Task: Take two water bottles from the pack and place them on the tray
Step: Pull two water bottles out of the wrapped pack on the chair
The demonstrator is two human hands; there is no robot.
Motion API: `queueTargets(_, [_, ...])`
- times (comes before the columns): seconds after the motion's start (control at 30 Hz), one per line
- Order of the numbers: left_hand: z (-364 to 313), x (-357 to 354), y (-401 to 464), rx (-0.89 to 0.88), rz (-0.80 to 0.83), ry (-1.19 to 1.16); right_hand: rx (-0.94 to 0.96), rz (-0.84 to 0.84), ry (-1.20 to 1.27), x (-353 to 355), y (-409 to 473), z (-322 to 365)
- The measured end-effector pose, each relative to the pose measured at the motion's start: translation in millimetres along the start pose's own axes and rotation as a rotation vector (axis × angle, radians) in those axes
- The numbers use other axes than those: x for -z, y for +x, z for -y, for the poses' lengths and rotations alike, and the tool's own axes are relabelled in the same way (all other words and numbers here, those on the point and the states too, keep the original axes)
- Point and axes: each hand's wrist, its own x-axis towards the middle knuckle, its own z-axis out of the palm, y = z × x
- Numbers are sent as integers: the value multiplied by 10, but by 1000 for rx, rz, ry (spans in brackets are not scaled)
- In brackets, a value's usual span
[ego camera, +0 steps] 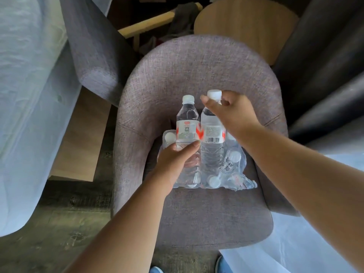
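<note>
A torn clear plastic pack (234, 170) of water bottles lies on the seat of a grey fabric chair (206, 213). Two clear bottles with white caps and red-and-white labels rise out of it. My left hand (175, 160) is wrapped around the lower body of the left bottle (187, 123). My right hand (230, 113) grips the neck of the right bottle (213, 134), just under its cap. Several more white-capped bottles stay in the pack. No tray is in view.
The chair's curved backrest (197, 66) rises behind the pack. A white-draped table (29, 95) stands at the left and white cloth (295, 243) at the lower right. A wooden chair (246, 26) and dark seats are behind. My blue shoes (222, 265) show below.
</note>
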Motion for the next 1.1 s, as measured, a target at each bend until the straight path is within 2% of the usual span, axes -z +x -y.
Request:
queueTargets(0.1, [28, -18, 3, -6, -3, 20, -28, -79, 12, -35, -234, -153])
queueTargets(0.33, [6, -38, -35, -19, 27, 61, -124, 117, 256, -162, -734, -530])
queueTargets(0.5, [17, -71, -71, -37, 29, 85, -143, 54, 276, -161, -740, -602])
queueTargets(0.8, [-61, -95, -301, -39, -28, -15, -122, 19, 173, -19, -793, -288])
queueTargets(0.97, [-463, -53, -712, -65, -41, -147, -110, 60, 359, 331, -897, 120])
queueTargets(1.1, [-1076, 7, -1211, -61, 49, -235, -56, 140, 584, 680, -1173, 703])
